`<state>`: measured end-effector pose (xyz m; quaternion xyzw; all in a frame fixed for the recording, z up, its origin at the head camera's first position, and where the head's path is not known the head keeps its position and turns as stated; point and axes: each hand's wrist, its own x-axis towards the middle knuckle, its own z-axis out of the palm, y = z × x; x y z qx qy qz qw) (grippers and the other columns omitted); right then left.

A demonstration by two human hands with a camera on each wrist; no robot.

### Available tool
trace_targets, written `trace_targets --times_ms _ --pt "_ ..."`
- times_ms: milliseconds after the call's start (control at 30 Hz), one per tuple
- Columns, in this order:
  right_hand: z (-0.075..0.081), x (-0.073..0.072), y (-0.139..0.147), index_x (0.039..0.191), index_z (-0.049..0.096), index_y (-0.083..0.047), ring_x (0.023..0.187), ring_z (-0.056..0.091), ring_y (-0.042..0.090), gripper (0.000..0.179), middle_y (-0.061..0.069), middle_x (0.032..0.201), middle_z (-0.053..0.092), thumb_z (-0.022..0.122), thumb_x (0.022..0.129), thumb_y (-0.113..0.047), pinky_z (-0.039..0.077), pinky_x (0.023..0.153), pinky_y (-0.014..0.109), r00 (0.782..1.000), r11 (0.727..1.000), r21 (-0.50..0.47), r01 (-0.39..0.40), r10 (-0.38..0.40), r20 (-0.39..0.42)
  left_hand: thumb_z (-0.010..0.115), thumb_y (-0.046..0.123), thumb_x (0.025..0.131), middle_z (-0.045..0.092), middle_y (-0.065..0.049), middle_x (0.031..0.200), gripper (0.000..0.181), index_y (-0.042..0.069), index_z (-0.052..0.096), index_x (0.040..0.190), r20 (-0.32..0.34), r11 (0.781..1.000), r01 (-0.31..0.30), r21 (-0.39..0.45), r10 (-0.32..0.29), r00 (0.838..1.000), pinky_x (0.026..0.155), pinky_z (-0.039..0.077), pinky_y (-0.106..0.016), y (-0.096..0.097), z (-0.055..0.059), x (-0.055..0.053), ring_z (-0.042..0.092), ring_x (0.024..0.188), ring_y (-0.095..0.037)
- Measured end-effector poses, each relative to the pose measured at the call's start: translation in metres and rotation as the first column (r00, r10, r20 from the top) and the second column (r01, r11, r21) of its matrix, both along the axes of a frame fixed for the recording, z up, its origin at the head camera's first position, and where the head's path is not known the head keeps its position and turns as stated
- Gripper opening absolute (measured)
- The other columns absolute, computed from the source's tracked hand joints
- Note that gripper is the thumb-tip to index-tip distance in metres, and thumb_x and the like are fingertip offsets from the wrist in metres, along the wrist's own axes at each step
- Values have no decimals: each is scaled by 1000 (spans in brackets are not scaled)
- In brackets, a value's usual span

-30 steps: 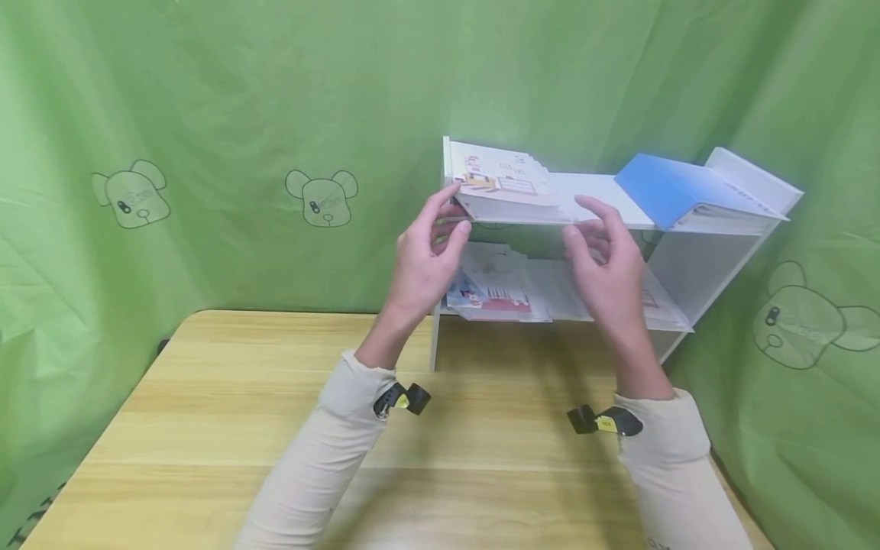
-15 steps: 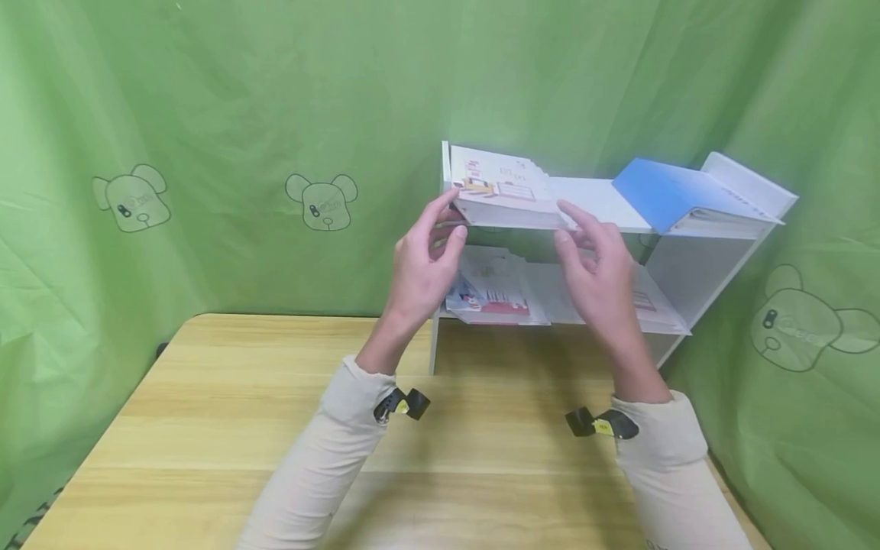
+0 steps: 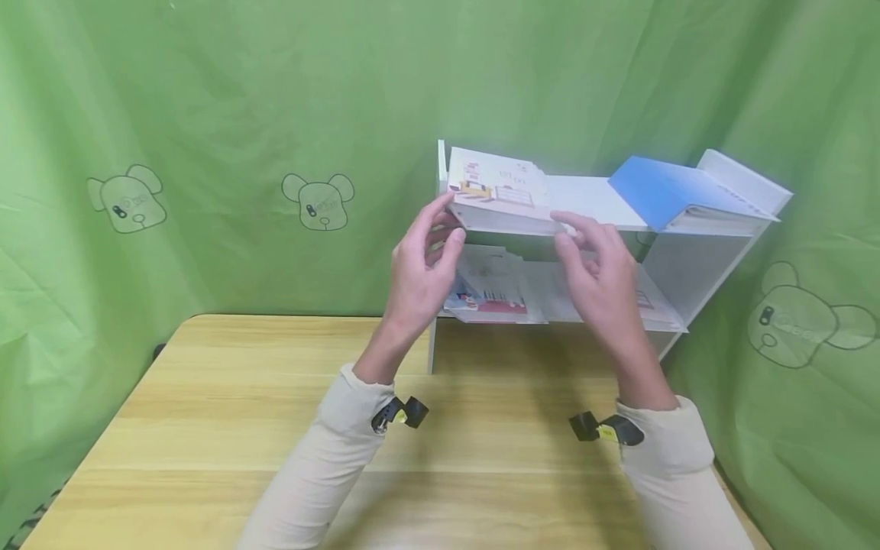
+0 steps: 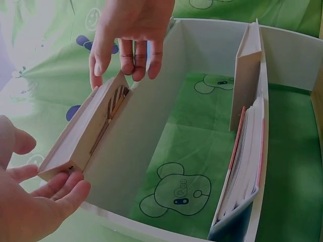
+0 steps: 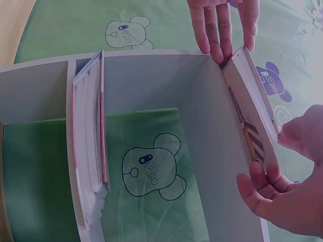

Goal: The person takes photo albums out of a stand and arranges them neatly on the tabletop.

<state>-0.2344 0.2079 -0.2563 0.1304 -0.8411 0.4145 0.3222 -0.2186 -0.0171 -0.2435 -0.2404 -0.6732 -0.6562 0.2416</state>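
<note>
A thick white book [image 3: 498, 183] with a yellow and pink drawing on its cover lies at the left end of the white shelf's top board [image 3: 580, 195]. My left hand [image 3: 422, 263] holds its near left corner, index finger on the cover and thumb hanging apart in the head view. At the near right corner, my right hand [image 3: 598, 263] grips the book, index finger along the cover's edge. Both wrist views show the book [image 4: 86, 128] between the two hands, fingers on both its faces. The right hand's fingers [image 5: 260, 176] lie against the printed side.
A blue binder [image 3: 677, 191] lies on the top board's right side. Books with a pink and blue cover [image 3: 488, 294] sit on the lower shelf, partly beyond its edge. The shelf stands on a wooden table [image 3: 275, 428], before a green curtain [image 3: 227, 99].
My right hand has moved left and slightly down, from beside the book onto its right corner. The left hand stays at the left corner. The book has hardly moved.
</note>
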Motion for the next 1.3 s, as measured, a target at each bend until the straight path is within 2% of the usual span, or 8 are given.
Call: trace_targets --times_ms 167,367,500,600,700,967,1133,1300 --pt "4 -1 3 125 61 -28 103 55 15 31 3 113 61 48 98 -35 49 84 36 998 998 -65 -6 10 64 49 6 96 53 -21 118 36 2 46 132 27 997 37 66 -39 999 92 51 -28 3 2 -3 58 110 -33" --pt "8 -4 5 129 57 -27 91 60 19 35 9 107 63 47 98 -39 53 78 32 990 992 -123 -7 24 140 47 7 98 51 -20 115 27 3 48 124 55 983 79 166 -89 995 83 56 -29 6 -2 -20 63 100 -34" --pt "14 -5 4 133 53 -29 87 61 19 39 10 107 62 48 96 -43 57 74 32 984 989 -143 -22 46 170 50 14 98 53 -10 113 24 10 52 121 57 991 20 129 -28 998 77 57 -27 10 -8 -32 65 97 -26" --pt "18 -7 3 133 52 -29 84 60 21 41 11 104 62 49 95 -46 57 70 31 981 990 -141 -21 48 186 51 16 97 52 -6 113 22 11 53 119 43 995 -27 96 23 999 76 57 -25 12 -8 -33 65 96 -23" --pt "19 -8 2 131 52 -32 84 59 22 42 10 104 61 48 94 -50 55 69 31 974 993 -122 -6 33 223 51 13 97 51 -8 114 23 7 53 119 37 995 -32 94 29 999 79 56 -24 13 -4 -28 65 97 -25" --pt "18 -1 -1 126 55 -31 88 57 24 37 10 95 58 46 94 -49 56 74 36 960 991 -131 4 33 277 48 8 98 49 -12 114 23 0 51 119 70 993 30 115 -38 997 79 57 -28 7 11 2 63 100 -33" --pt "17 7 1 125 57 -29 85 58 22 34 10 96 61 47 95 -43 53 70 34 965 990 -141 -1 38 260 44 10 100 48 -15 112 19 -1 47 114 100 984 80 158 -96 990 79 57 -31 4 14 5 64 95 -35" --pt "20 11 1 125 58 -28 89 57 21 35 10 107 62 48 95 -45 50 72 33 964 992 -123 -27 58 260 44 10 100 49 -13 110 15 0 47 110 150 981 71 179 -99 984 79 57 -32 4 16 3 63 96 -34"
